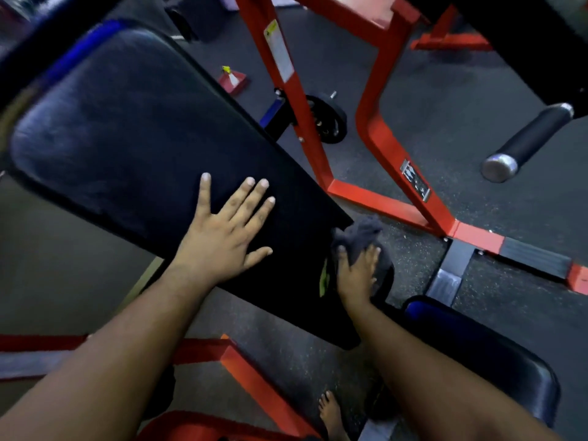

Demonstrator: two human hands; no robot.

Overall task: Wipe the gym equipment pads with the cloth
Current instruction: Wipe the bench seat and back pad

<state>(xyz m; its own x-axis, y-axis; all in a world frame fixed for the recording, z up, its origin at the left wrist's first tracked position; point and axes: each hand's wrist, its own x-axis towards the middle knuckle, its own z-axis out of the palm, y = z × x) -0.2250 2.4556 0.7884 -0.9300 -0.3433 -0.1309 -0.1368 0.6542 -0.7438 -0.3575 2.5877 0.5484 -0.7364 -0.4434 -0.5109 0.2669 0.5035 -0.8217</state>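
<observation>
Cloth [361, 235], dark grey and bunched, sits under and between the fingers [366, 254] of the right hand [358, 275], which curl down over it and grasp it against the lower right edge of the long black pad [133, 128]; a wad of the fabric sticks up just beyond the fingertips, and more of it hangs past the far side of the palm. Just beside that hand, on the pad's edge, a small yellow-green patch [324, 278] shows. To its left, the left hand [222, 237] lies flat on the top of the same pad, fingers straight and spread, thumb out to the side, gripping nothing; the two hands are near each other but apart. The pad runs away from the fingers up and to the left, widening to a rounded end with a dull sheen. Beyond the fingers stands a red steel frame [375, 128] on the dark speckled floor [445, 100], with a black weight plate [327, 117] just behind one of its posts and a black roller with a metal end cap [525, 143] farther right. Nearer the person, right of the right forearm, lies a second black pad [496, 361] with a blue edge, and a bare foot [331, 415] rests on the floor below.
</observation>
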